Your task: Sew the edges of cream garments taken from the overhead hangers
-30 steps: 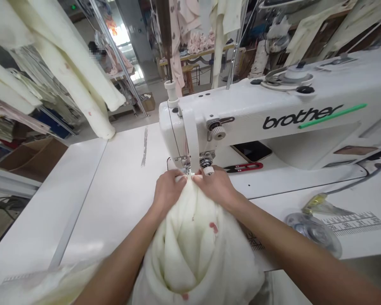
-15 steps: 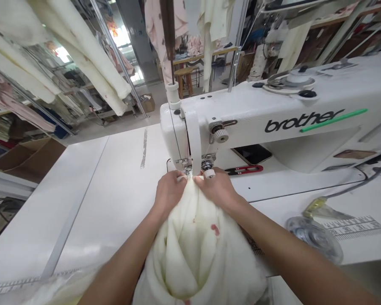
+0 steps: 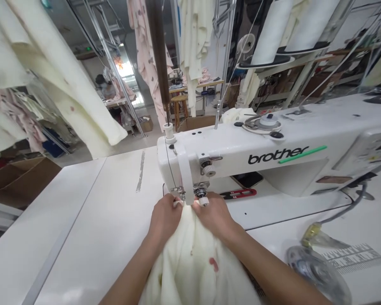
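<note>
Just behind the needle of the white metal sewing machine (image 3: 241, 159), our left hand (image 3: 165, 218) and right hand (image 3: 214, 214) pinch the cream fluffy fleece fabric (image 3: 193, 262); we'd best keep it taut.

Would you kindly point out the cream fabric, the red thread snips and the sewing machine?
cream fabric (image 3: 193, 258), head view, on the bunched middle.
red thread snips (image 3: 239, 193), head view, on the red handle.
sewing machine (image 3: 273, 144), head view, on the arm's front face.

One head-worn camera looks forward and down, close over the sewing machine (image 3: 241, 161). The table (image 3: 92, 212) spreads toward nine o'clock. Racks stand at twelve.
</note>
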Demonstrator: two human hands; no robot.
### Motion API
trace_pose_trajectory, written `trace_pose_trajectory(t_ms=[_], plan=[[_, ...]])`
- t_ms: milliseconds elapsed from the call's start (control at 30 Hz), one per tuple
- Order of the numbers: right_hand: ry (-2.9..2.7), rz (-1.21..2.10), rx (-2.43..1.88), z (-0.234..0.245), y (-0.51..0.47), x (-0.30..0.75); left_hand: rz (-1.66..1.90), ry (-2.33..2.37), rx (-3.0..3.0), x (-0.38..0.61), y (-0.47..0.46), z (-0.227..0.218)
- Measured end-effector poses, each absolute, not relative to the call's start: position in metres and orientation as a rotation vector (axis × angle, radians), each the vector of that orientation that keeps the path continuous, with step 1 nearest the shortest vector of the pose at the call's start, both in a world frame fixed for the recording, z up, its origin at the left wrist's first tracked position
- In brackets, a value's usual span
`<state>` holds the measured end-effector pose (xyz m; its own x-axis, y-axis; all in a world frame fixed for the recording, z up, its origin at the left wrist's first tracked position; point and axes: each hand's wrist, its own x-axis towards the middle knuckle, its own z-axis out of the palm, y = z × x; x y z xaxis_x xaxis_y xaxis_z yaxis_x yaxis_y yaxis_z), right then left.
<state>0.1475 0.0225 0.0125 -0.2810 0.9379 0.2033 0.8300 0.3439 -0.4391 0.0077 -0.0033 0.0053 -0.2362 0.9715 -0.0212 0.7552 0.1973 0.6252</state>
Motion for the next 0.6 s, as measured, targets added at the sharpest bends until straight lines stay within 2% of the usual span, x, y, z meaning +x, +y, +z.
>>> trace_pose_trajectory(t_ms=[600], plan=[[-2.198, 0.260, -1.573, 0.0138, 0.0224, 0.1421, 0.797, 2.084, 1.707, 0.0057, -0.0016, 0.0018]])
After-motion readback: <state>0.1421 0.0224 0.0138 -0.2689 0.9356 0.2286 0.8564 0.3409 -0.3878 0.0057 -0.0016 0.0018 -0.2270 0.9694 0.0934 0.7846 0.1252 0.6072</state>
